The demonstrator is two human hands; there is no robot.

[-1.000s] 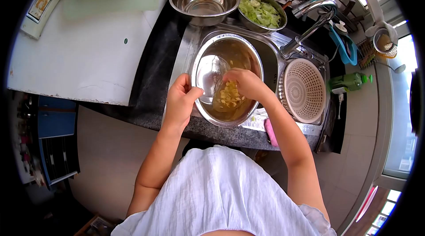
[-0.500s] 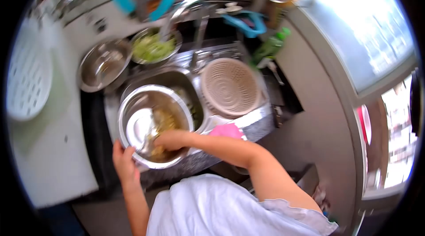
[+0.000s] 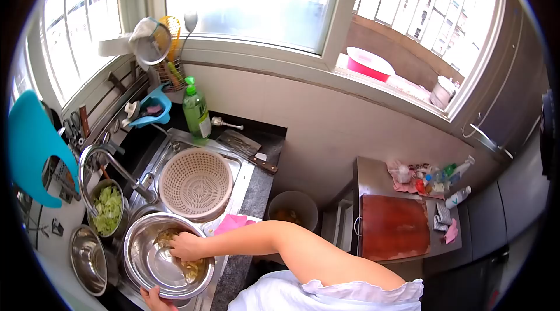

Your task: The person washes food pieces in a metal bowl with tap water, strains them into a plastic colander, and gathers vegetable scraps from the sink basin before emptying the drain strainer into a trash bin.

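A large stainless steel bowl (image 3: 137, 235) rests over the sink basin, with wet yellowish food pieces (image 3: 191, 273) inside along its right side. My left hand (image 3: 156, 299) grips the bowl's near rim, partly cut off by the view's lower edge. Reaching down into the bowl, my right hand (image 3: 188, 247) has its fingers curled among the food pieces; the fingertips are hidden. Left of the bowl stand a smaller steel bowl (image 3: 87, 258) and a bowl of chopped green leaves (image 3: 108, 209). A beige plastic colander (image 3: 195, 182) sits on the drainboard just beyond.
The curved faucet (image 3: 87, 159) arches over the leaf bowl. A green soap bottle (image 3: 196, 111) and a cleaver (image 3: 242, 146) lie behind the colander. A pink cloth (image 3: 232, 223) is by my right forearm. Farther right are a bin (image 3: 293, 203) and a brown board (image 3: 394, 226).
The view has swung to the right, bringing the window and side counter into sight. My right hand stays in the bowl, and my left hand still holds its rim.
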